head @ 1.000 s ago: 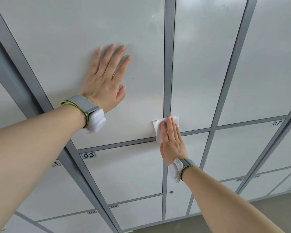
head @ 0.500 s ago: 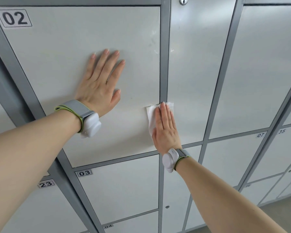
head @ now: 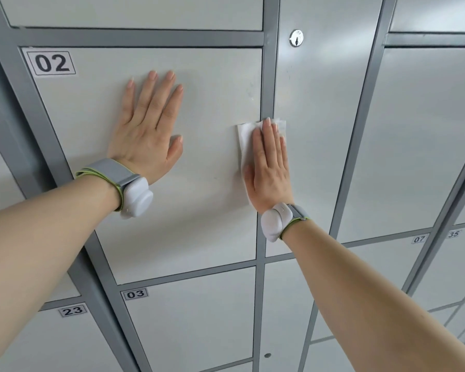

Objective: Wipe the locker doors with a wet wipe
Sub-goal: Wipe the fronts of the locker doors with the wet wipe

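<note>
Head view.

- Locker door 02 [head: 212, 210]: pale grey panel with the label "02" [head: 50, 63] at its top left corner.
- Left grip [head: 145, 135]: flat on door 02, left of centre. The fingers are straight and slightly spread, pointing up, and it holds nothing.
- Right grip [head: 269, 167]: flat, with the fingers straight and close together, pressing the wet wipe against the lockers.
- Wet wipe [head: 246, 135]: white, mostly under the right grip. It shows to the left of the fingers and past the fingertips. It lies across the right edge of door 02 and the grey upright frame strip [head: 267, 84], and its far corner reaches the neighbouring door [head: 322, 135].
- Neighbouring door: narrow, with a round metal lock [head: 296, 38] near the top.
- Wrist devices: a white unit on a grey and green band on the left wrist [head: 134, 200] and on the right wrist [head: 275, 222].
- Other labels: "03" [head: 135, 294] below door 02, "23" [head: 72, 310] lower left, "07" [head: 419, 239] and "35" [head: 453, 234] at right.
</note>
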Demonstrator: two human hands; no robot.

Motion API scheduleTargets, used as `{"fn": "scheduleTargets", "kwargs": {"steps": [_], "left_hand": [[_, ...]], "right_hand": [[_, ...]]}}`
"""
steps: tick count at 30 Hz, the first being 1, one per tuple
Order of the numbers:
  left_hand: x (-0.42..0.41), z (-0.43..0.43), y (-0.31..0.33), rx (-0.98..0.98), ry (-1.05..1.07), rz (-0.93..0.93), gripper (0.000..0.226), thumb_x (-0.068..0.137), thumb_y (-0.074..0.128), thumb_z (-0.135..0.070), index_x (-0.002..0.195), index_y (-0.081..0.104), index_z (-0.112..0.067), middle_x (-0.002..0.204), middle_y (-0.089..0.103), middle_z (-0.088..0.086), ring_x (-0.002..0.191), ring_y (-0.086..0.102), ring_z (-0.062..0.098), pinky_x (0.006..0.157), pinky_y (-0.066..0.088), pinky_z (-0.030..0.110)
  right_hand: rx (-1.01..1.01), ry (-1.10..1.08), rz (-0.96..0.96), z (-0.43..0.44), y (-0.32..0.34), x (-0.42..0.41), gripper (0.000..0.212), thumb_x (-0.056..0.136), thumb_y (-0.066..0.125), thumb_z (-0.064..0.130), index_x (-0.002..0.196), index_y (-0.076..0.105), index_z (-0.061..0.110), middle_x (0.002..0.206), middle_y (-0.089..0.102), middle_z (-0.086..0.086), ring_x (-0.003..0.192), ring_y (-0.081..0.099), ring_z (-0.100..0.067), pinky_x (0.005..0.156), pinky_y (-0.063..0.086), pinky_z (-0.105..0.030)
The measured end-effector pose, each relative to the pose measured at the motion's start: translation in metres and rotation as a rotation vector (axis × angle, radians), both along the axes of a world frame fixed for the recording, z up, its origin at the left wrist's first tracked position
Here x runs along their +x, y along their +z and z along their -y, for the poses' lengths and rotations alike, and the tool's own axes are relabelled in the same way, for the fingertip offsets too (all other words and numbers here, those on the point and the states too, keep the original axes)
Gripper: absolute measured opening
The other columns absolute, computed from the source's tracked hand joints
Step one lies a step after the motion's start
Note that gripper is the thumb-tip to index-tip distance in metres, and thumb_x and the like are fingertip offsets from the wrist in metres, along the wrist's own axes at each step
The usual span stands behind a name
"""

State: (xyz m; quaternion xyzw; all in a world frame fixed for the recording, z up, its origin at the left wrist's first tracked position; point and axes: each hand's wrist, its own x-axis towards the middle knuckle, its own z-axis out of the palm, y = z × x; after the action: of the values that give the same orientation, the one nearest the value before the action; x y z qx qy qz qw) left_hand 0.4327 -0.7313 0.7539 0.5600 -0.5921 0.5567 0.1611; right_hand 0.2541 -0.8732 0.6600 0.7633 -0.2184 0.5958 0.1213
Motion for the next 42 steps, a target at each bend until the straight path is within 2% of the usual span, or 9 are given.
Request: {"fn": "scheduleTargets", "kwargs": {"steps": [7,15,20,24,30,33,38,42], "left_hand": [[0.007,-0.008,0.018,-0.056,0.042,-0.060,0.067,0.089,0.041,-0.023,0.147,0.018,0.003,0.154,0.017,0.022,0.142,0.010,0.040,0.116,-0.014,0.039],[0.021,-0.015,0.032,-0.082,0.087,-0.098,0.067,0.092,0.037,-0.028,0.147,0.016,0.004,0.155,0.014,0.022,0.143,0.009,0.038,0.116,-0.014,0.038],[0.024,-0.012,0.030,-0.094,0.073,-0.088,0.066,0.092,0.037,-0.028,0.147,0.017,0.004,0.155,0.016,0.022,0.143,0.010,0.039,0.117,-0.013,0.038],[0.026,-0.010,0.031,-0.108,0.069,-0.073,0.066,0.092,0.037,-0.028,0.146,0.018,0.005,0.154,0.017,0.022,0.142,0.011,0.039,0.117,-0.012,0.039],[0.029,-0.008,0.029,-0.140,0.069,-0.053,0.065,0.092,0.036,-0.029,0.146,0.019,0.004,0.154,0.020,0.022,0.142,0.013,0.038,0.117,-0.009,0.042],[0.030,-0.007,0.028,-0.154,0.071,-0.041,0.065,0.092,0.037,-0.028,0.146,0.020,0.004,0.153,0.021,0.022,0.142,0.014,0.038,0.117,-0.006,0.044],[0.030,-0.005,0.026,-0.187,0.065,-0.028,0.064,0.093,0.039,-0.028,0.145,0.022,0.004,0.153,0.023,0.021,0.142,0.015,0.036,0.117,-0.004,0.044],[0.031,-0.004,0.026,-0.203,0.057,-0.026,0.063,0.093,0.039,-0.028,0.145,0.024,0.004,0.153,0.024,0.021,0.142,0.017,0.036,0.117,-0.002,0.045]], "right_hand": [[-0.019,0.027,0.020,0.002,0.039,-0.001,0.065,0.079,0.045,-0.006,0.142,0.034,-0.008,0.152,0.025,-0.025,0.143,0.021,-0.036,0.119,0.013,-0.046],[-0.110,0.001,0.168,0.007,0.072,0.007,0.054,0.084,0.041,-0.013,0.137,0.045,-0.006,0.147,0.034,-0.026,0.139,0.027,-0.035,0.119,0.014,-0.039],[-0.144,-0.002,0.241,0.009,0.091,0.014,0.047,0.087,0.038,-0.009,0.132,0.051,-0.005,0.142,0.043,-0.022,0.137,0.028,-0.029,0.120,0.012,-0.032],[-0.189,0.000,0.236,0.013,0.109,0.013,0.054,0.082,0.037,-0.016,0.132,0.052,-0.004,0.142,0.045,-0.021,0.136,0.035,-0.036,0.119,0.014,-0.037],[-0.192,-0.037,0.187,0.013,0.115,0.019,0.051,0.092,0.028,0.002,0.142,0.038,-0.004,0.149,0.036,-0.021,0.140,0.029,-0.035,0.120,0.005,-0.033],[-0.189,-0.003,0.225,0.013,0.116,0.026,0.047,0.094,0.031,0.004,0.139,0.040,-0.007,0.147,0.037,-0.025,0.139,0.029,-0.035,0.120,0.007,-0.031],[-0.206,-0.066,0.203,0.011,0.114,0.035,0.046,0.094,0.044,-0.001,0.140,0.039,-0.006,0.148,0.035,-0.025,0.139,0.028,-0.035,0.120,0.010,-0.035],[-0.224,-0.097,0.202,0.005,0.113,0.041,0.046,0.095,0.038,0.006,0.139,0.039,-0.007,0.147,0.036,-0.027,0.138,0.031,-0.037,0.119,0.010,-0.036]]}}
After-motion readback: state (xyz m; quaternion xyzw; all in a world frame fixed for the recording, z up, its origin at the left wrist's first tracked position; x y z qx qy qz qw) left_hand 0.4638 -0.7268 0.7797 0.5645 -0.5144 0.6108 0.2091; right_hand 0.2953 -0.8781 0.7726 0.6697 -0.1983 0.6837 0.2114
